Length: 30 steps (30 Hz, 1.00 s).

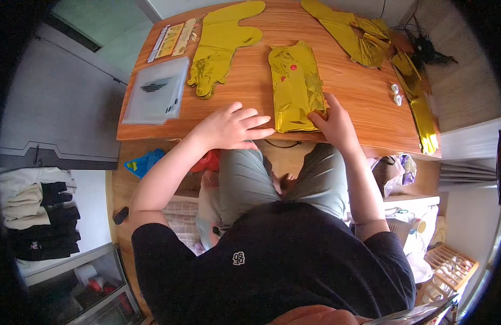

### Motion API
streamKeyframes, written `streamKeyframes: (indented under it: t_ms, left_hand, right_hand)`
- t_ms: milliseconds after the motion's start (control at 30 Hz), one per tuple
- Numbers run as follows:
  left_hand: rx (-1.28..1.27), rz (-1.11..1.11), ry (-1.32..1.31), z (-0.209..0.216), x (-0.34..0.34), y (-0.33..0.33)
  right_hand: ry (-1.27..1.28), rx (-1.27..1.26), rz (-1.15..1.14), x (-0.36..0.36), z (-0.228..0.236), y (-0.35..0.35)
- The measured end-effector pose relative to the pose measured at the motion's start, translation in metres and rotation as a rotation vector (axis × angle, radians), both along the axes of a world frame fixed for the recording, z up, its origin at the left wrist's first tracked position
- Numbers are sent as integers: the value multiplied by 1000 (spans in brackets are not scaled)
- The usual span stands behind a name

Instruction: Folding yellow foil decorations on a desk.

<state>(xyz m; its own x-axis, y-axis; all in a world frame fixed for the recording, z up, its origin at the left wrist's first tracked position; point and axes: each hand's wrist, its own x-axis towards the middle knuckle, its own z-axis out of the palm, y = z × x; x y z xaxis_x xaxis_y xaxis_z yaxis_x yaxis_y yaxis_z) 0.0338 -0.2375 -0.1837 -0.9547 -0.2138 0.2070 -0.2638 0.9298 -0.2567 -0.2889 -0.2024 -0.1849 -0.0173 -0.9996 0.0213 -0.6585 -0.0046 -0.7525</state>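
A folded gold foil balloon (295, 89), flat and creased with two small red spots, lies at the table's near edge in front of me. My right hand (337, 122) grips its lower right edge, thumb on top and fingers along the side. My left hand (237, 127) hovers by the near left corner with fingers spread, holding nothing. Another flat gold foil balloon (220, 49) with rounded lobes stretches away on the left. A third crumpled gold foil piece (353, 35) spreads over the far right, and a narrow gold strip (421, 108) runs along the right edge.
On the left lie a stack of clear plastic bags (155, 92) and several printed cards (172, 40). Two small white rolls (397, 95) sit near the right edge, and a dark tangle of cords (426, 51) is behind them. The wooden table (245, 81) ends just before my lap.
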Motion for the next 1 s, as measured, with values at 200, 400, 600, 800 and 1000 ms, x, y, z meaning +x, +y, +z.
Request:
streamKeyframes:
  t_ms: [200,400,600,800,1000]
  left_hand:
    - [85,79,99,-8,-14,17]
    - [30,53,120,-21,-10,19]
    - [40,95,157,-14,-20,27]
    - [198,253,323,-36,-83,58]
    - [261,370,324,-46,-100,70]
  right_hand:
    - [-87,14,13,-3,-6,-2]
    - [-104,34,0,-2,-8,-3]
    - [-75,14,14,-2,-4,-3]
    - [-55,37,17,-2,-6,-4]
    - [-37,1,55,-10,-13,-7]
